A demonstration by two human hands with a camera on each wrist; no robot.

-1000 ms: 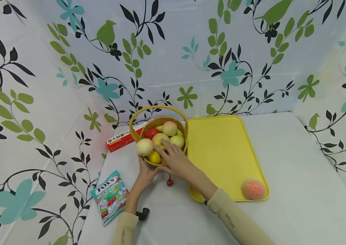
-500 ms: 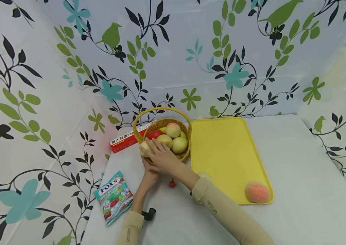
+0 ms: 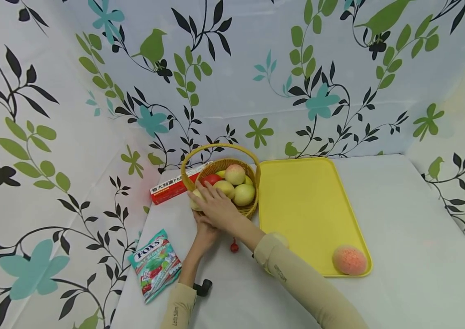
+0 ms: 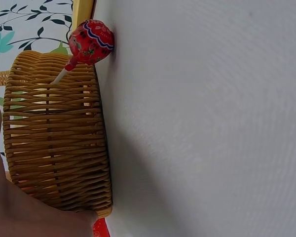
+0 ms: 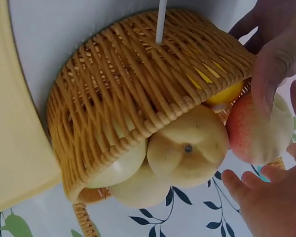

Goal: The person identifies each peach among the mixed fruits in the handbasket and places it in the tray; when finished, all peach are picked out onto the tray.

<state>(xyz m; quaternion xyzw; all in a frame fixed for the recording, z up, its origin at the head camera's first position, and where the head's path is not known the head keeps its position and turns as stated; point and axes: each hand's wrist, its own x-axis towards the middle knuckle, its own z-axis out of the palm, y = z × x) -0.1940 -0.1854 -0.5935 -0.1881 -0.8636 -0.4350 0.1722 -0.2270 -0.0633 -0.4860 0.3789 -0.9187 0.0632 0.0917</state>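
Note:
A wicker basket (image 3: 253,209) with a tall handle holds several fruits, among them a red one (image 3: 212,179) and a blushed peach (image 3: 235,174). My left hand (image 3: 207,234) grips its front left side; in the right wrist view, the left thumb (image 5: 269,74) reaches over the rim onto a pale peach (image 5: 246,128). The fingers of my right hand (image 3: 220,210) extend over this peach at the left rim. A round yellow-green fruit (image 5: 187,143) sits beside it. In front of the basket, a red-wrapped lollipop (image 4: 91,42) points its white stick at the weave.
A yellow tray (image 3: 302,196) lies right of the basket, with a fuzzy pink-orange ball (image 3: 350,260) in its near right corner. A red pasta box (image 3: 171,189) lies behind left, a Fox's candy bag (image 3: 156,265) in front left. Patterned cloth (image 3: 232,68) rises behind the table.
My right hand has moved left across the fruits onto the pale peach at the left rim. The yellow fruit below it is now covered. My left hand stays at the basket.

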